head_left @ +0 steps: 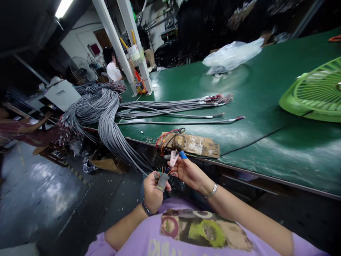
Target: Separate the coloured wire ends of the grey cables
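Fingers of left hand (152,193) clamp grey cable end (161,182); above them, right hand (189,173) lightly pinches perhaps a clip (174,157), which could slip.

I see a lilac short-sleeved T-shirt (138,231) with a worn print (202,229) in green, maroon and tan. A dark beaded bracelet (146,209) sits behind the left hand (152,192), a silver metal band (211,192) behind the right hand (190,174) — one of its fingertips wears a blue cap (183,155).

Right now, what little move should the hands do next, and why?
Probably bring the right hand down to the cable end in the left hand: its coloured wires fan out loose, and the right fingers sit just above them.
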`<state>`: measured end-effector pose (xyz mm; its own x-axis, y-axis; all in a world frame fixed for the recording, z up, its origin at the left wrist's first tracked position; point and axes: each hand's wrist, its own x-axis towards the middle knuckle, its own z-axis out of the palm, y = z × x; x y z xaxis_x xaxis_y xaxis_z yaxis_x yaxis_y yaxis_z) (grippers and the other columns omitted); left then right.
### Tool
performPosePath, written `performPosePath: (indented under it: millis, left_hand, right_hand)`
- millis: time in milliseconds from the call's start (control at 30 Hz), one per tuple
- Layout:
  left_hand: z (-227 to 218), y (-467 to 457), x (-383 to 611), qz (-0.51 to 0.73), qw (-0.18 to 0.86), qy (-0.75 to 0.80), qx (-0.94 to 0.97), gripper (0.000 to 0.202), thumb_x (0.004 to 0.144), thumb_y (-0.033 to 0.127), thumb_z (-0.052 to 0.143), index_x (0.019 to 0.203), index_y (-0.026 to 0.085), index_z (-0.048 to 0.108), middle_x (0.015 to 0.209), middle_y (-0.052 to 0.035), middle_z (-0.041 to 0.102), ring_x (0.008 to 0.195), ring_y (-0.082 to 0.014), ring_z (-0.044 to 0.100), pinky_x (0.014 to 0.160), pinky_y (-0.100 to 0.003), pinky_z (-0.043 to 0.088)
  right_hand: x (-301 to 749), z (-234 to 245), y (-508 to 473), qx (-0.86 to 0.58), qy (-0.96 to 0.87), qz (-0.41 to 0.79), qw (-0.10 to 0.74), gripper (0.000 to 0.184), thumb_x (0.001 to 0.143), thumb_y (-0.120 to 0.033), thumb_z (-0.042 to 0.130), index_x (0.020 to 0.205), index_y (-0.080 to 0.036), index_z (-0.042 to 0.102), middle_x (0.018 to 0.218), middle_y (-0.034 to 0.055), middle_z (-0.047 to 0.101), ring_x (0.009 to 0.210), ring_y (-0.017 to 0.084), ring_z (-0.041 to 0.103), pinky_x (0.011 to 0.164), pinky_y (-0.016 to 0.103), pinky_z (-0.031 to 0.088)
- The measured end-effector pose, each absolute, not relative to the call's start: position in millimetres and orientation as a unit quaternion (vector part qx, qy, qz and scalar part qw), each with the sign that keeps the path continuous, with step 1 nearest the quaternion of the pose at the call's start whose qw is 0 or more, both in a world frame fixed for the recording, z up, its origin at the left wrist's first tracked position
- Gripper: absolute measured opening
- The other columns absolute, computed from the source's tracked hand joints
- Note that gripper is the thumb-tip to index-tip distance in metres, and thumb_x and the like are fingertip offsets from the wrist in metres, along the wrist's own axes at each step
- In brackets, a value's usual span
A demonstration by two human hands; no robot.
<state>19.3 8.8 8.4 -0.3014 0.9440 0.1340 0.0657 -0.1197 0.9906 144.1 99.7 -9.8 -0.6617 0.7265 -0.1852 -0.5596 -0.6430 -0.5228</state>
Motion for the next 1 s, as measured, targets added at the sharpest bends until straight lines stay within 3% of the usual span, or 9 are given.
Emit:
performPosePath:
  millis: [133, 333, 567, 733, 1000]
  left_hand:
    - [13, 10, 14, 0.568, 0.306, 0.564, 0.516, 0.019, 0.081, 0.03, 0.056, 0.068, 0.016, 0.058, 0.05, 0.0013, 0.059, 0.046, -0.0107, 0.054, 0.05, -0.022, 0.046]
    - [14, 15, 16, 0.564, 0.296, 0.565, 0.524, 0.016, 0.081, 0.026, 0.054, 0.068, 0.016, 0.057, 0.051, 0.0015, 0.059, 0.046, -0.011, 0.054, 0.049, -0.021, 0.045]
    - [11, 20, 17, 0.549, 0.279, 0.572, 0.541, 0.015, 0.081, 0.026, 0.055, 0.069, 0.017, 0.06, 0.052, 0.0004, 0.061, 0.048, -0.0116, 0.055, 0.051, -0.022, 0.044]
    - [7, 22, 15, 0.527, 0.254, 0.59, 0.557, 0.018, 0.081, 0.03, 0.055, 0.069, 0.018, 0.061, 0.053, -0.0006, 0.062, 0.048, -0.0126, 0.057, 0.052, -0.022, 0.045]
    - [5, 20, 13, 0.514, 0.233, 0.592, 0.575, 0.007, 0.075, 0.019, 0.058, 0.068, 0.018, 0.06, 0.054, -0.001, 0.064, 0.049, -0.0136, 0.059, 0.053, -0.023, 0.046]
  right_hand:
    - [143, -5, 99, -0.213, -0.265, 0.855, 0.39, 0.025, 0.076, -0.04, 0.067, 0.085, -0.017, 0.067, 0.078, 0.0041, 0.066, 0.062, 0.01, 0.055, 0.056, 0.022, 0.046]
    - [141, -9, 97, -0.207, -0.264, 0.843, 0.421, 0.034, 0.073, -0.05, 0.066, 0.078, -0.016, 0.067, 0.073, 0.0042, 0.066, 0.062, 0.012, 0.055, 0.057, 0.024, 0.046]
    - [135, -12, 103, -0.19, -0.187, 0.88, 0.394, 0.029, 0.067, -0.044, 0.074, 0.078, -0.018, 0.067, 0.073, 0.0005, 0.067, 0.061, 0.011, 0.055, 0.061, 0.024, 0.045]
    - [131, -12, 103, -0.207, -0.18, 0.861, 0.429, 0.027, 0.068, -0.041, 0.074, 0.08, -0.018, 0.068, 0.07, 0.0006, 0.067, 0.061, 0.012, 0.055, 0.061, 0.026, 0.043]
    - [131, -10, 98, -0.198, -0.169, 0.867, 0.424, 0.031, 0.075, -0.05, 0.065, 0.082, -0.02, 0.066, 0.075, 0.0014, 0.066, 0.063, 0.012, 0.055, 0.06, 0.024, 0.043]
